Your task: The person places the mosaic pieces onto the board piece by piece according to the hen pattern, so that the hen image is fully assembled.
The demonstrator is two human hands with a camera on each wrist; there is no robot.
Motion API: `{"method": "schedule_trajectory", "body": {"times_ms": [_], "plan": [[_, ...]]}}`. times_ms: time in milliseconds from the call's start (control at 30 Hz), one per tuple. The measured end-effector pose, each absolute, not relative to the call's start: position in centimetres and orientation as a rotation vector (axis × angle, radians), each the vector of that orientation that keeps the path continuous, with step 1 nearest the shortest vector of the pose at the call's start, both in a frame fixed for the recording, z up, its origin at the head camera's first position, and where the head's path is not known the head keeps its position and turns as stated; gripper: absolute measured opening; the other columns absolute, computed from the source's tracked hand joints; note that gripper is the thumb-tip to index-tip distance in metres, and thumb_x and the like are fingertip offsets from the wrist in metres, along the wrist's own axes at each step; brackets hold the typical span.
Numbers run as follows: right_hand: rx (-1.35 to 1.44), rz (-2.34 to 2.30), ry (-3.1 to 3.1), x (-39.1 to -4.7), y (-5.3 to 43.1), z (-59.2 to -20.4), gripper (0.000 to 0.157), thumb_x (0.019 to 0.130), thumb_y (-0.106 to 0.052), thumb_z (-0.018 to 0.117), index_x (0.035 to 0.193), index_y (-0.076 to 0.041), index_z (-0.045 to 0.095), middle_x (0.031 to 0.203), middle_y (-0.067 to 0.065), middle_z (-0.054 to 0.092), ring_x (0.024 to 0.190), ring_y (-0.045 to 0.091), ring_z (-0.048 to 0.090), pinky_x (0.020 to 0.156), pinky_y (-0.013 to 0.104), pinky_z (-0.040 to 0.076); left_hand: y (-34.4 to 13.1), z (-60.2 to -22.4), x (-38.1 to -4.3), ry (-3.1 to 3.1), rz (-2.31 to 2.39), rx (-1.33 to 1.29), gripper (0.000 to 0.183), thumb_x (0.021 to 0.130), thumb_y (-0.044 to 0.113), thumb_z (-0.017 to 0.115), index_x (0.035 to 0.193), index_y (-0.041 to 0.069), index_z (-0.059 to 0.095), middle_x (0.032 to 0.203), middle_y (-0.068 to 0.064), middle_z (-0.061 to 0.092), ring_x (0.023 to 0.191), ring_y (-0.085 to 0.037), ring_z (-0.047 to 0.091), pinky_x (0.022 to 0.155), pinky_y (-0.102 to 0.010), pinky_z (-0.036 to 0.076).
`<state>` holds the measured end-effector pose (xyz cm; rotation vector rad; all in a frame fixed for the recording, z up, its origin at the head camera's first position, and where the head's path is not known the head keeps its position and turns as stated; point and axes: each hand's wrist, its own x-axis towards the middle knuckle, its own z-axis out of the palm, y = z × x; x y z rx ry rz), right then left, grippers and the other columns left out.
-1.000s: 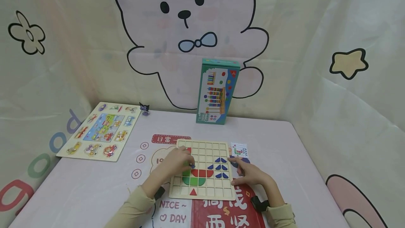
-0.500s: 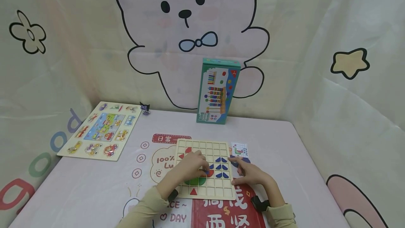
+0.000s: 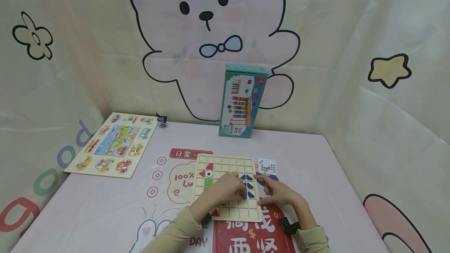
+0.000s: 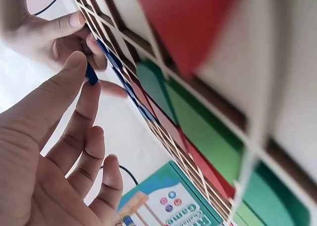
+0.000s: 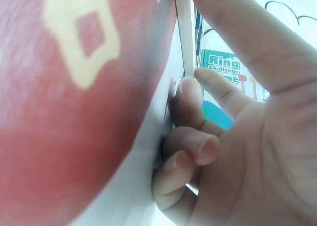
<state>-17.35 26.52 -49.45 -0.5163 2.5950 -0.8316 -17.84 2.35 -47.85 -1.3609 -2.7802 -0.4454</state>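
My left hand (image 3: 226, 187) is over the right half of a wooden grid board (image 3: 228, 162). Between its thumb and index fingertip it pinches a small blue piece (image 4: 91, 74); the remaining fingers are loosely bent. Blue leaf-shaped pieces (image 3: 250, 185) lie in cells at the board's right side. Red pieces (image 3: 209, 166), a round eye piece (image 3: 209, 173) and a green square piece (image 3: 208, 182) sit at the left, and a red triangle (image 3: 215, 212) near the front. My right hand (image 3: 281, 195) rests at the board's right edge, thumb and index finger extended against it, other fingers curled.
A small pattern card (image 3: 266, 166) lies beyond the right hand. At the back stands a green Ring Game box (image 3: 240, 104). A picture puzzle board (image 3: 131, 170) lies at the far left, with a small dark figurine (image 3: 161, 120) near its corner.
My left hand has moved rightward across the board with the blue piece, uncovering the red, eye and green pieces at the left. The right hand has stayed at the board's edge.
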Motion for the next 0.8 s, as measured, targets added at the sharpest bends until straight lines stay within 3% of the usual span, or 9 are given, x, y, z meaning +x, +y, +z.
{"method": "schedule_trajectory", "body": {"times_ms": [800], "plan": [[-0.567,-0.856,2.586,-17.4,26.7,-49.4,0.082,0.072,-0.042,0.076,0.141,-0.019,0.036,0.078,0.002,0.047,0.059,0.008,0.038,0.051,0.022,0.035,6.3,-47.7,-16.8,-2.824,-0.217,-1.4,0.007,0.074,0.033,0.076,0.081,0.033,0.073,0.077,0.021,0.065,0.079,-0.006,0.045,0.069,-0.024,0.037]]}}
